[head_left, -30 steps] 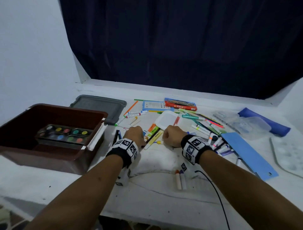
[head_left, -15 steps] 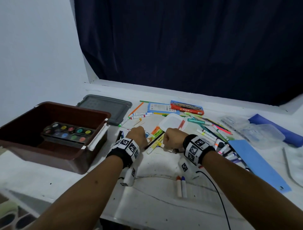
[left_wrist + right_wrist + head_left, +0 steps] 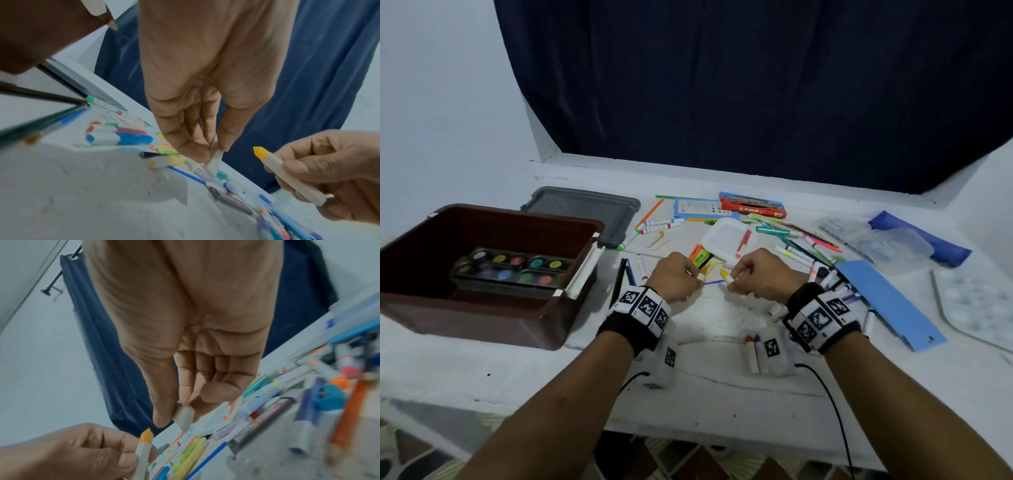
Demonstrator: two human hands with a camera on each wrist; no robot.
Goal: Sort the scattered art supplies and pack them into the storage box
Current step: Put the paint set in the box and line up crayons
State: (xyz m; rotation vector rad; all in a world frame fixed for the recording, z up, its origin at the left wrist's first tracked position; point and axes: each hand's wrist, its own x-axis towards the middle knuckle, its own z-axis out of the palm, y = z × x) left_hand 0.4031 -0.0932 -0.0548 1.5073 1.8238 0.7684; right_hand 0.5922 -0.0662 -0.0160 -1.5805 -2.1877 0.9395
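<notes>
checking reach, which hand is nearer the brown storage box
Left. The left hand sits just right of the storage box; the right hand lies further right, beyond the left hand.

Right hand (image 3: pixel 185 337) hung palm-side to the cam, thumb & forefinger pinching a short white crayon stub (image 3: pixel 183 417) by its end, other fingers curled. Just below-left of that stub, left hand (image 3: pixel 68 452) gripped a white-wrapped crayon w/ orange tip (image 3: pixel 145 444), tip pointing up at the stub but apart from it. Right of the stub lay a blurred heap of markers (image 3: pixel 287 394) on the white table (image 3: pixel 267 464), incl. yellow highlighters (image 3: pixel 193 454) below it. Dark blue curtain (image 3: pixel 115 361) behind.
</notes>
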